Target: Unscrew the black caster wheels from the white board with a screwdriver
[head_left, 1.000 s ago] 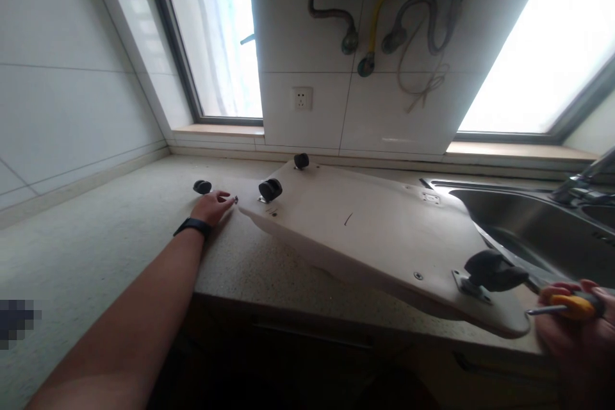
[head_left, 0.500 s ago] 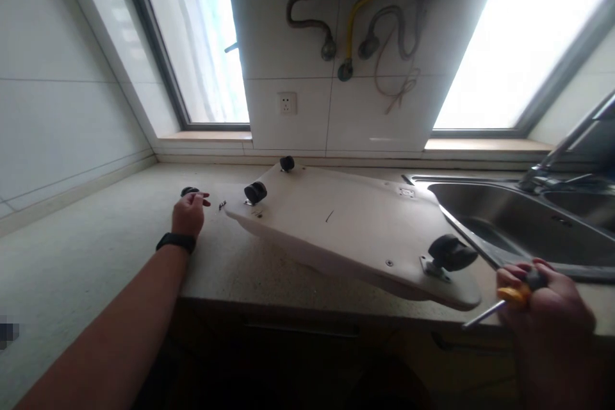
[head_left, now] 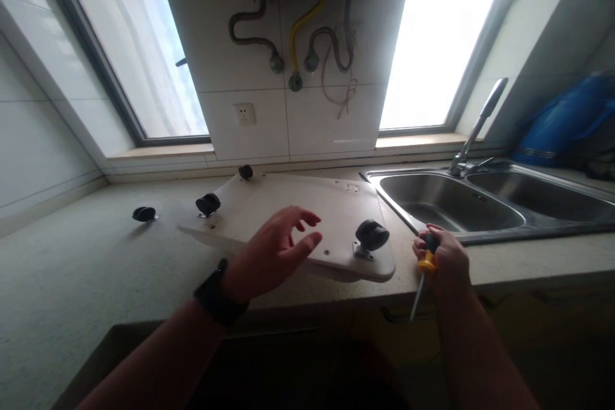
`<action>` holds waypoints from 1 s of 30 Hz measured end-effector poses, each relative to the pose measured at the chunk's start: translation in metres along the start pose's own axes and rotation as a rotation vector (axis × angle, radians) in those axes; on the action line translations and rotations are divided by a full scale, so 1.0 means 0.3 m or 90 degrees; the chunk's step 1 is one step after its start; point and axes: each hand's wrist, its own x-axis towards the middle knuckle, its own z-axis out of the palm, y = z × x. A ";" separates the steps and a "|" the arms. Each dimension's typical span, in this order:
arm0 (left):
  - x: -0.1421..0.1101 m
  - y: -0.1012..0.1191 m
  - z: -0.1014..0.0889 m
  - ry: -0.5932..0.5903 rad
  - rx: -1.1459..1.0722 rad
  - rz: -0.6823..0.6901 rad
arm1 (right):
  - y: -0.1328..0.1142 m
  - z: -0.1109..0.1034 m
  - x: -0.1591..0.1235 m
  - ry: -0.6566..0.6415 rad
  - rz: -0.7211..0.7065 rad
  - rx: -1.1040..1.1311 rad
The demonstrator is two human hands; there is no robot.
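Note:
A white panel (head_left: 283,195) lies on the counter, with black caster wheels standing up from it. One caster (head_left: 371,235) sits at its near right corner, another (head_left: 208,204) on the left and a third (head_left: 245,172) at the far left. A loose caster (head_left: 144,213) rests on the counter left of the panel. Above the panel's front part is my left hand (head_left: 276,250), thumb and forefinger apart; its palm is partly hidden. My right hand (head_left: 444,256) grips a screwdriver (head_left: 427,261) by its black and yellow handle, shaft pointing down, at the counter's front.
A double steel sink (head_left: 446,195) with a faucet (head_left: 473,134) is set in the counter on the right. Behind it stands a blue object (head_left: 562,122). Pipes (head_left: 307,25) and a socket (head_left: 245,114) are on the tiled wall (head_left: 250,150).
My left hand has moved right, from beside the loose caster to over the panel. Small dark pieces by the panel's left corner no longer show. The view has shifted right; my right hand keeps the screwdriver.

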 end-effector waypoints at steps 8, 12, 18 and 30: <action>0.133 0.079 0.190 -0.056 -0.022 0.010 | 0.014 -0.019 0.023 -0.032 0.011 -0.001; 0.151 0.092 0.210 -0.062 -0.026 0.007 | 0.009 -0.016 0.022 -0.040 0.009 -0.004; 0.143 0.094 0.195 -0.097 -0.173 -0.051 | 0.004 -0.012 0.012 -0.049 0.005 -0.009; -0.012 -0.041 -0.093 0.074 -0.268 -0.175 | 0.010 -0.016 0.019 -0.058 0.001 -0.043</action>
